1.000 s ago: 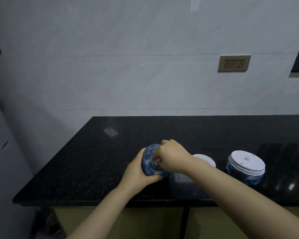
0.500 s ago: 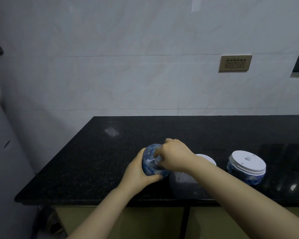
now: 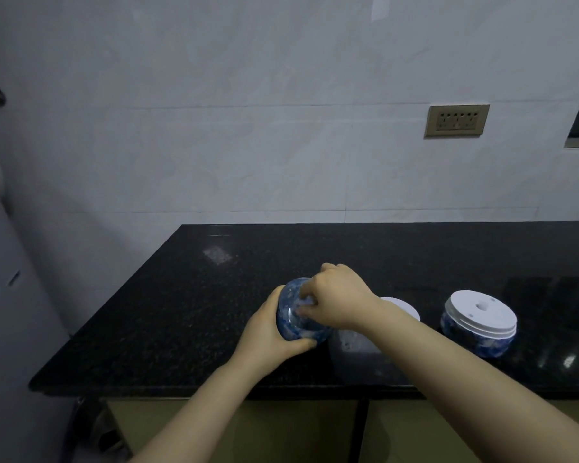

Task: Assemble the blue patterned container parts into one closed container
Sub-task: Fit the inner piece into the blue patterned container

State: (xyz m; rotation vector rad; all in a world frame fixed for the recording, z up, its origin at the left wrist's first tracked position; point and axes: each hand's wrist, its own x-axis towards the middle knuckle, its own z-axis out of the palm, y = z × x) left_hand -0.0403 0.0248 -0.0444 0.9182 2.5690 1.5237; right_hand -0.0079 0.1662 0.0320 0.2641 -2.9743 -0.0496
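A blue patterned bowl-shaped part [image 3: 295, 315] sits tilted near the counter's front edge, its opening facing me. My left hand [image 3: 268, 332] wraps its left side and underside. My right hand [image 3: 335, 300] reaches into its mouth, fingers pinched on a small white piece I can hardly see. To the right stands a second blue patterned part [image 3: 475, 332] with a white ribbed lid [image 3: 482, 314] on top. Between them a white round piece [image 3: 403, 307] rests on a pale container [image 3: 351, 345], partly hidden by my right forearm.
The black granite counter [image 3: 214, 295] ends at a front edge [image 3: 181, 387] close to the parts and at a left edge. A tiled wall with a power socket [image 3: 457, 121] stands behind. A pale appliance side [image 3: 10, 312] is at the left.
My right hand has shifted slightly over the bowl's mouth, fingers working inside it. The left hand keeps its hold and the other parts have not moved.
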